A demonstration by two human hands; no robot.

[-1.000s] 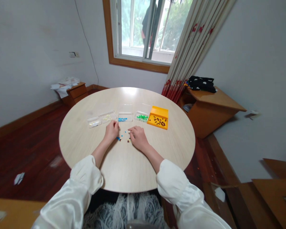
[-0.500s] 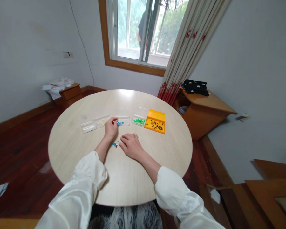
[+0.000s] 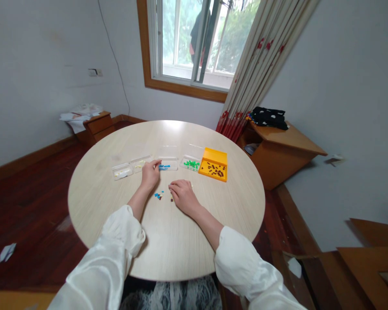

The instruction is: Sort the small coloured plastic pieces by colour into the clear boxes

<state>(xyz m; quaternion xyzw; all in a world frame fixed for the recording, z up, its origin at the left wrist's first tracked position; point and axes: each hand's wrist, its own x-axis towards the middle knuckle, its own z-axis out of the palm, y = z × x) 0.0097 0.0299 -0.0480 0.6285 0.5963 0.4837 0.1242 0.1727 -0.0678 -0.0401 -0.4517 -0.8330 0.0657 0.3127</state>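
Note:
My left hand (image 3: 151,174) is at the near left edge of a clear plastic box (image 3: 172,161) of small blue pieces (image 3: 164,167). Its thumb and fingertips are closed in a pinch; anything between them is too small to make out. On the table, my right hand (image 3: 183,193) rests with fingers bent and drawn together, and what lies under its fingertips is hidden. Left of it is a loose cluster of tiny blue, brown and pale pieces (image 3: 158,196). A single brown piece (image 3: 172,199) lies close to the right thumb.
Two clear boxes with pale pieces (image 3: 122,171) (image 3: 140,163) stand at the left. Right of the blue pieces are a clear box of green pieces (image 3: 191,164) and an open yellow box (image 3: 213,156) with brown pieces. All stand on a round table (image 3: 168,241).
My right hand has shifted slightly right and its fingers have drawn together, uncovering a brown piece. My left hand stays by the blue pieces. The view has moved a little.

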